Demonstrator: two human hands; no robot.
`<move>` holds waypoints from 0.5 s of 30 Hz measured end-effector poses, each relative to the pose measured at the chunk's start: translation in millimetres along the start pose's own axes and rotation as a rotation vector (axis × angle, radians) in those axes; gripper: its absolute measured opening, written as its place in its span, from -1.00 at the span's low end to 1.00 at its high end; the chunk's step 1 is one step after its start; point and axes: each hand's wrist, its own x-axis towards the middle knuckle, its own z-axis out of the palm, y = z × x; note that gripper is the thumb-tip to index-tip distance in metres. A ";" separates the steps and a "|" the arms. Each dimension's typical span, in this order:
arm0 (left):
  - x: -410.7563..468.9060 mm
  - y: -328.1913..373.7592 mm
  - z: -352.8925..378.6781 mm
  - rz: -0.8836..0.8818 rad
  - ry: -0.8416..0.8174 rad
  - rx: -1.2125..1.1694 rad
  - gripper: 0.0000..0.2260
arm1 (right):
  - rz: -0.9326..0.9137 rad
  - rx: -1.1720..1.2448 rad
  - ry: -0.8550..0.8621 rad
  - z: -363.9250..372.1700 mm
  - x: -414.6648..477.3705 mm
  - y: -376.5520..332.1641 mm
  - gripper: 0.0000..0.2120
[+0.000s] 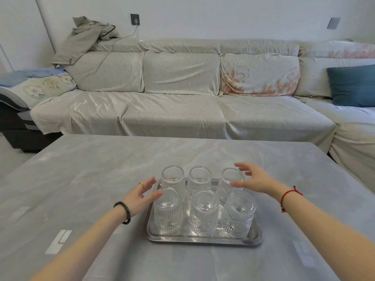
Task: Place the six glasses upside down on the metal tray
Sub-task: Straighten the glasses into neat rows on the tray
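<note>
A shiny metal tray (203, 239) lies on the grey table in front of me. Several clear ribbed glasses stand upside down on it in two rows of three. The near row runs from the left glass (168, 212) through the middle glass (204, 213) to the right glass (238, 214). Behind them stand the far-left glass (173, 178), the far-middle glass (199, 179) and the far-right glass (230, 180). My left hand (142, 194) hovers open beside the near left glass, thumb close to it. My right hand (254, 178) is open around the far-right glass, holding nothing.
The grey table (101, 179) spreads wide around the tray. Beyond its far edge stands a long covered sofa (178, 110) with a teal cushion (353, 86) at the right and a jacket (85, 37) draped over its left back.
</note>
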 end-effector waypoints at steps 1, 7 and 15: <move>-7.7 -1.5 2.4 -0.007 -0.008 -0.018 -0.04 | 0.018 0.022 -0.019 0.7 -0.1 1.1 -0.33; -25.9 -16.0 16.4 0.011 -0.106 -0.032 -0.01 | 0.039 0.088 -0.017 7.7 -0.2 -1.2 -0.31; -29.9 -20.3 23.9 0.047 -0.102 0.039 0.09 | 0.007 0.075 -0.026 12.2 3.2 -2.7 -0.29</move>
